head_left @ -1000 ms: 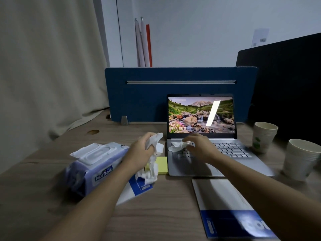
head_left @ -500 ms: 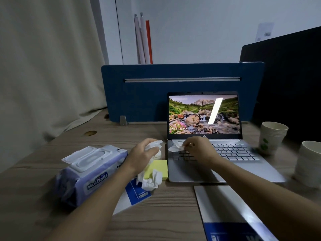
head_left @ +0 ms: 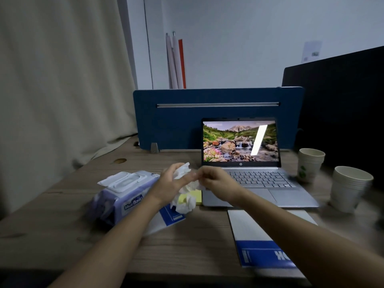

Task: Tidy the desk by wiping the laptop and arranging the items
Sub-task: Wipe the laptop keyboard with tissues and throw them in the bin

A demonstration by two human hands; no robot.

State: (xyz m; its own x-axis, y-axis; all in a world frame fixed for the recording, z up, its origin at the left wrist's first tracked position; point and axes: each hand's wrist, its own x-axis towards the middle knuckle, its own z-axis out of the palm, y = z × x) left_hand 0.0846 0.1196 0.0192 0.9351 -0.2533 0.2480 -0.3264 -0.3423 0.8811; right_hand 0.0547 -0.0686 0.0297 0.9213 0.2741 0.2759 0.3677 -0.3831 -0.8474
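Your right hand [head_left: 216,181] has left the keyboard, where it was pressing a wipe half a second ago, and now meets your left hand [head_left: 172,185] in front of the laptop's left front corner. Both hands grip the crumpled white wipes [head_left: 185,196]: the left holds a wad with tails hanging down over the yellow sticky notes [head_left: 198,196]; the right pinches material at the joint between the hands. How each finger lies I cannot tell, because of blur. In my judgement the keyboard pass is finished and you are gathering the used wipes.

The laptop [head_left: 259,183] sits open at desk centre, screen lit, keys uncovered. The wet-wipe pack [head_left: 122,194] lies just left of your hands, lid raised. Paper cups [head_left: 310,164] stand close to the laptop's right edge, a second stack [head_left: 349,188] nearer you. A blue-and-white booklet [head_left: 264,242] lies near the front edge under your right forearm. Bare desk [head_left: 197,242] remains between the forearms.
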